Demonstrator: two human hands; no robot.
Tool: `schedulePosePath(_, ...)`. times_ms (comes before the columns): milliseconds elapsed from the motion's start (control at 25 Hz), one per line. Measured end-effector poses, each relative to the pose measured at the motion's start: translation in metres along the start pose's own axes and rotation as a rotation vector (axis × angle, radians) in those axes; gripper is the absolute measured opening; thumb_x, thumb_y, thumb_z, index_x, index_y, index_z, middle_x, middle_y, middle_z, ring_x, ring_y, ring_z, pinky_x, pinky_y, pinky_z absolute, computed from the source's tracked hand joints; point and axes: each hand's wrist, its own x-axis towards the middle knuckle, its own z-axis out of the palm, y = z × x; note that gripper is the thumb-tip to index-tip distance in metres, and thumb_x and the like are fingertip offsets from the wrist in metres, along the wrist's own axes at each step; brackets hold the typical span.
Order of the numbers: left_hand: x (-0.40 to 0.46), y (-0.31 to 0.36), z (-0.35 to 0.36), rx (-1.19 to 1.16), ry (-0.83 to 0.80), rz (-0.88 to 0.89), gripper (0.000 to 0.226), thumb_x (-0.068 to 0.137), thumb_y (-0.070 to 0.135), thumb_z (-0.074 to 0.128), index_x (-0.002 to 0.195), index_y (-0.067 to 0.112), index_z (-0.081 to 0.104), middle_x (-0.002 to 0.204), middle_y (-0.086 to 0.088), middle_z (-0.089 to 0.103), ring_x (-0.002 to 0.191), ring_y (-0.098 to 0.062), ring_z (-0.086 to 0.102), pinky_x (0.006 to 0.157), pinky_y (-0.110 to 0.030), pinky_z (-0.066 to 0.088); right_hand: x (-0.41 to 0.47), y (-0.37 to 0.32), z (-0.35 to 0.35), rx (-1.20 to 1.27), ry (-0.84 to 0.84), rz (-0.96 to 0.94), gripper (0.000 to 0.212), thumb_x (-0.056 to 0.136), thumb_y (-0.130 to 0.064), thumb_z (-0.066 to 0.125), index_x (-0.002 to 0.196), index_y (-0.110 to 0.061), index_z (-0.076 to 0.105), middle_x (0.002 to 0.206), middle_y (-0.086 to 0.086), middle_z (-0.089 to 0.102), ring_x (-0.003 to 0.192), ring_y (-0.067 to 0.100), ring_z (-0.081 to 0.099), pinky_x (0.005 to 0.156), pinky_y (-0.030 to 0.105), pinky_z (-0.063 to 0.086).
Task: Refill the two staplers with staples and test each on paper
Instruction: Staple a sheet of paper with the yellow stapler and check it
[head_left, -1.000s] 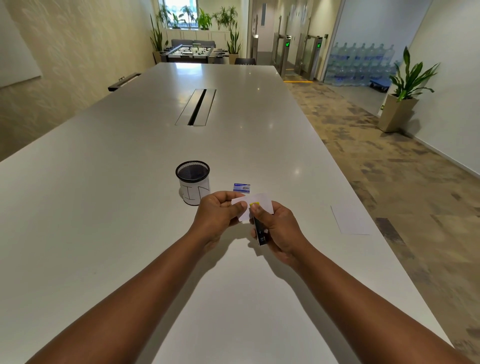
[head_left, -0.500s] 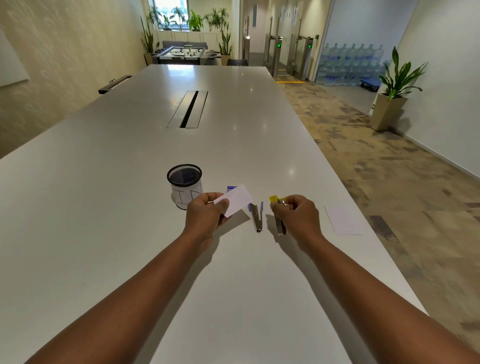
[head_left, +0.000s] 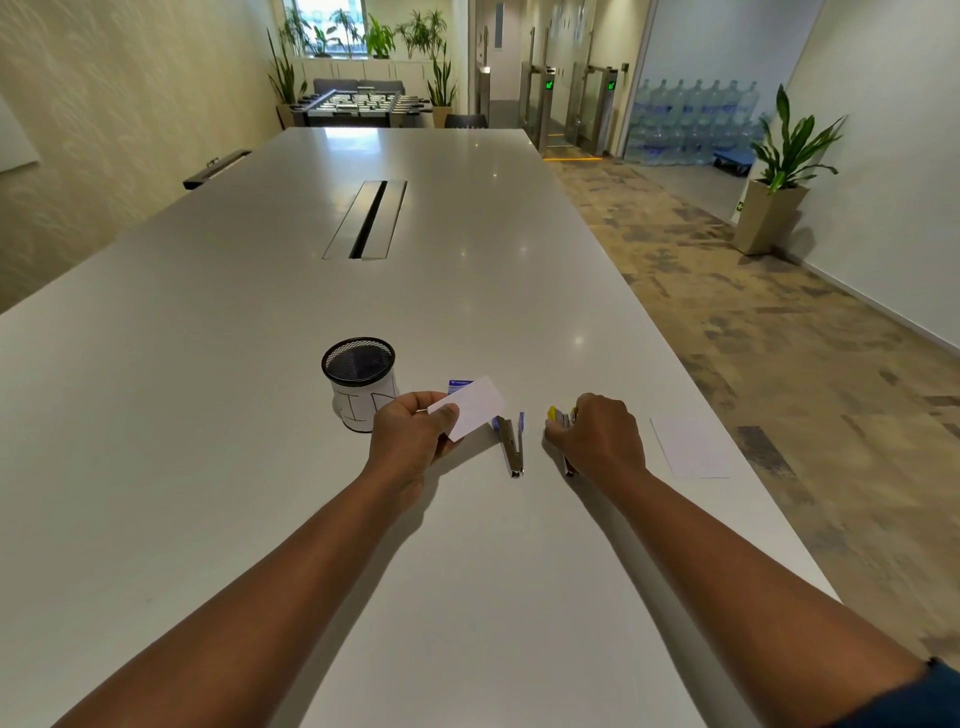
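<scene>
At the left of my view, a broad stretch of bare white table (head_left: 156, 415) runs out to its left edge. A black mesh cup (head_left: 358, 382) wrapped in white paper stands just beyond my left hand (head_left: 410, 441), whose thumb and curled fingers pinch a small white paper slip (head_left: 475, 405), held tilted above the tabletop. A small blue staple box (head_left: 457, 384) peeks out behind the slip. Between my hands a blue-trimmed stapler (head_left: 511, 441) lies on the table, its length pointing toward me, apart from both hands. My right hand (head_left: 597, 436) is curled over a yellow-trimmed stapler (head_left: 563, 421), gripping it low against the surface; only its yellow tip and near end show. Farther right, a white paper sheet (head_left: 688, 447) lies flat, close to the table's right edge, with carpeted floor beyond. Ahead, the tabletop stretches open to a cable slot (head_left: 369, 218) at its centre.
</scene>
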Motion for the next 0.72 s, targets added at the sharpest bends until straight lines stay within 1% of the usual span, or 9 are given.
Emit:
schedulePosePath(240, 0.006, 0.001, 0.002, -0.018, -0.013, -0.007, 0.014, 0.09, 0.006, 0.073, 0.103, 0.01, 0.073, 0.104, -0.014, 0.075, 0.089, -0.025, 0.071, 0.063, -0.024, 0.058, 0.007, 0.001, 0.005, -0.059, -0.076, 0.018, 0.047, 0.087, -0.04, 0.067, 0.061, -0.016, 0.036, 0.06, 0.001, 0.043, 0.065, 0.032, 0.053, 0.058, 0.032, 0.034)
schedulePosePath(400, 0.003, 0.004, 0.003, -0.039, -0.036, -0.003, 0.013, 0.089, 0.004, 0.073, 0.101, 0.01, 0.073, 0.102, -0.013, 0.077, 0.091, -0.025, 0.073, 0.064, -0.025, 0.059, 0.003, 0.003, 0.003, -0.054, -0.052, 0.02, 0.048, 0.085, -0.046, 0.068, 0.064, -0.014, 0.039, 0.063, 0.001, 0.046, 0.066, 0.032, 0.055, 0.054, 0.032, 0.03)
schedulePosePath(440, 0.001, 0.006, 0.002, -0.044, -0.044, 0.005, 0.013, 0.089, 0.003, 0.072, 0.101, 0.009, 0.073, 0.101, -0.012, 0.077, 0.09, -0.024, 0.073, 0.065, -0.025, 0.06, 0.001, 0.002, 0.002, -0.048, -0.02, -0.009, 0.043, 0.085, -0.047, 0.07, 0.07, -0.013, 0.047, 0.07, 0.002, 0.05, 0.071, 0.032, 0.057, 0.057, 0.032, 0.033)
schedulePosePath(480, -0.001, 0.008, 0.002, -0.053, -0.054, 0.015, 0.013, 0.089, 0.003, 0.072, 0.101, 0.008, 0.073, 0.098, -0.01, 0.078, 0.088, -0.022, 0.073, 0.066, -0.026, 0.06, -0.002, -0.001, -0.001, -0.015, 0.021, -0.063, 0.037, 0.084, -0.045, 0.073, 0.084, -0.012, 0.057, 0.082, 0.004, 0.055, 0.077, 0.031, 0.06, 0.061, 0.032, 0.038)
schedulePosePath(520, -0.003, 0.012, 0.001, -0.061, -0.067, 0.028, 0.013, 0.089, 0.002, 0.072, 0.1, 0.008, 0.074, 0.094, -0.007, 0.079, 0.085, -0.02, 0.074, 0.066, -0.026, 0.06, -0.005, -0.006, -0.005, 0.059, 0.053, -0.125, 0.039, 0.082, -0.041, 0.076, 0.105, -0.012, 0.064, 0.096, 0.005, 0.058, 0.082, 0.028, 0.061, 0.066, 0.033, 0.043)
schedulePosePath(560, -0.005, 0.015, 0.0, -0.066, -0.086, 0.043, 0.012, 0.088, 0.001, 0.072, 0.098, 0.008, 0.074, 0.09, -0.004, 0.08, 0.082, -0.018, 0.074, 0.066, -0.026, 0.06, -0.008, -0.012, -0.009, 0.162, 0.067, -0.195, 0.049, 0.081, -0.035, 0.079, 0.123, -0.015, 0.064, 0.109, 0.003, 0.058, 0.086, 0.023, 0.062, 0.071, 0.032, 0.048)
schedulePosePath(600, -0.008, 0.019, -0.001, -0.07, -0.106, 0.059, 0.012, 0.088, 0.001, 0.072, 0.097, 0.01, 0.074, 0.086, -0.001, 0.08, 0.079, -0.015, 0.074, 0.066, -0.025, 0.06, -0.011, -0.019, -0.014, 0.274, 0.064, -0.277, 0.057, 0.08, -0.028, 0.081, 0.132, -0.019, 0.062, 0.117, -0.001, 0.056, 0.088, 0.018, 0.062, 0.074, 0.028, 0.051)
schedulePosePath(680, -0.014, 0.028, -0.002, -0.085, -0.139, 0.084, 0.015, 0.088, 0.0, 0.073, 0.095, 0.013, 0.074, 0.084, 0.002, 0.079, 0.076, -0.012, 0.074, 0.066, -0.025, 0.06, -0.018, -0.034, -0.025, 0.421, 0.041, -0.442, 0.057, 0.08, -0.017, 0.082, 0.133, -0.025, 0.064, 0.127, -0.006, 0.054, 0.1, 0.011, 0.061, 0.074, 0.012, 0.049)
schedulePosePath(720, -0.018, 0.033, -0.002, -0.094, -0.155, 0.088, 0.016, 0.088, 0.0, 0.073, 0.095, 0.013, 0.074, 0.087, 0.0, 0.079, 0.076, -0.013, 0.074, 0.066, -0.025, 0.06, -0.021, -0.039, -0.03, 0.451, 0.032, -0.502, 0.05, 0.081, -0.013, 0.081, 0.129, -0.024, 0.067, 0.13, -0.005, 0.057, 0.107, 0.011, 0.06, 0.076, 0.01, 0.047)
